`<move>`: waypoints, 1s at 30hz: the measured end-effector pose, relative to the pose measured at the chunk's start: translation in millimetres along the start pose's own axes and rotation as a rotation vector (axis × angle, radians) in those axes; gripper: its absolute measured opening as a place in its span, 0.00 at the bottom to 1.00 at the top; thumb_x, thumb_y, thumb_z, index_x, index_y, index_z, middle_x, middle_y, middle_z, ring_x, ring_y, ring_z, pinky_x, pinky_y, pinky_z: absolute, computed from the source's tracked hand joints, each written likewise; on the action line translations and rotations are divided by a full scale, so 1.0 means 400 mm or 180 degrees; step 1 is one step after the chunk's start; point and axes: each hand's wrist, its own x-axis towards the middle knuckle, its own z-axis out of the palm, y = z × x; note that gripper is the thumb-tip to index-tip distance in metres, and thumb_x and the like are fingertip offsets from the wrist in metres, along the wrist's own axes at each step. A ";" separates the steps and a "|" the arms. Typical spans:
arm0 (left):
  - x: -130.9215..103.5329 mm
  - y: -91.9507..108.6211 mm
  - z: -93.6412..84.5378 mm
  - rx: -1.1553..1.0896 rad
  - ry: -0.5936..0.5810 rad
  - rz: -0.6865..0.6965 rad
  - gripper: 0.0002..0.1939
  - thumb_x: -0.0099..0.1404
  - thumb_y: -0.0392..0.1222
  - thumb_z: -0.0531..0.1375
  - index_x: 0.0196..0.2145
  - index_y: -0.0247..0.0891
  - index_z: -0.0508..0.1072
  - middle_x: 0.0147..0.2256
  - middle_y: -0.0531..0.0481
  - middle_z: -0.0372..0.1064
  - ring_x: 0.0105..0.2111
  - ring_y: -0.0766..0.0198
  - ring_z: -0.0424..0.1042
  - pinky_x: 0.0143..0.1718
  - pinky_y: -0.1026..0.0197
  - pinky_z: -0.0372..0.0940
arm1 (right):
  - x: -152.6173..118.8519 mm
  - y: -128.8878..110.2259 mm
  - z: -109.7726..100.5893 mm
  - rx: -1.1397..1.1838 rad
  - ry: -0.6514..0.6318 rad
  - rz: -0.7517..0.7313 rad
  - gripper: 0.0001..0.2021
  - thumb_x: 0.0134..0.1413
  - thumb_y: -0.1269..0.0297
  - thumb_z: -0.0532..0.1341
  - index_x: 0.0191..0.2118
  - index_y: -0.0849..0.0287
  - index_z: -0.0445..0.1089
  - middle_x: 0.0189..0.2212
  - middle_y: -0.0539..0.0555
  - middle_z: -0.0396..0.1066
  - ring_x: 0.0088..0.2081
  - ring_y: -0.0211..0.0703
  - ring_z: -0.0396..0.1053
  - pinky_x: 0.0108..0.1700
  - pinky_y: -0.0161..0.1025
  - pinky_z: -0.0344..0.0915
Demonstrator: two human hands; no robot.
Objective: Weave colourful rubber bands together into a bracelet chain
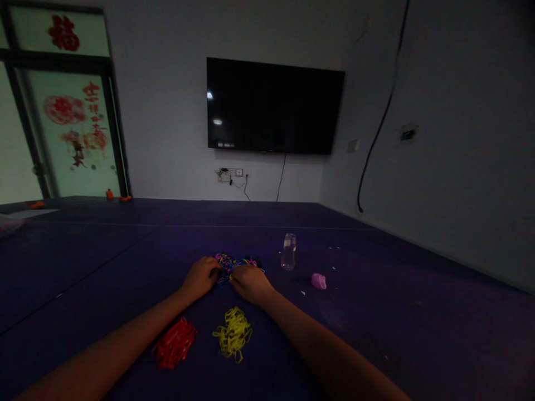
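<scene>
A pile of mixed-colour bands (226,262) lies on the dark purple surface (175,245). At the pile's left edge is my left hand (203,277), its fingers curled in; whatever they hold is too small to make out. My right hand (249,282) covers the pile's right front part, fingers bent together, with a bit of yellow at the fingertips. Nearer to me lie a heap of red bands (175,342), beside my left forearm, and a heap of yellow bands (234,334), between the two forearms.
Right of the pile stands a clear bottle (288,253), with a crumpled pink item (318,281) beyond it to the right. Small white scraps dot the surface there. Orange objects (109,194) sit at the far left. A wall with a television (273,108) rises behind.
</scene>
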 end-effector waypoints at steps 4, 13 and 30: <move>0.001 0.000 0.000 0.0092 -0.0084 0.0004 0.08 0.60 0.31 0.56 0.29 0.37 0.75 0.34 0.46 0.73 0.37 0.58 0.70 0.41 0.60 0.62 | 0.002 0.003 0.006 0.0007 0.0033 -0.0001 0.13 0.62 0.66 0.51 0.37 0.63 0.71 0.37 0.59 0.74 0.41 0.44 0.70 0.42 0.36 0.61; 0.000 -0.007 0.007 0.0062 -0.0080 -0.0070 0.10 0.63 0.32 0.53 0.28 0.36 0.72 0.32 0.46 0.72 0.36 0.59 0.69 0.39 0.59 0.61 | 0.002 0.010 0.017 0.0033 0.0042 -0.0044 0.12 0.61 0.66 0.51 0.37 0.63 0.71 0.37 0.59 0.74 0.40 0.44 0.70 0.41 0.36 0.60; 0.001 0.000 0.013 -0.0261 0.0102 0.0297 0.11 0.67 0.41 0.54 0.27 0.37 0.68 0.29 0.49 0.68 0.34 0.60 0.67 0.36 0.61 0.59 | 0.003 0.006 0.013 0.0052 0.0119 -0.0045 0.12 0.62 0.67 0.51 0.37 0.63 0.71 0.37 0.59 0.74 0.40 0.43 0.70 0.43 0.36 0.61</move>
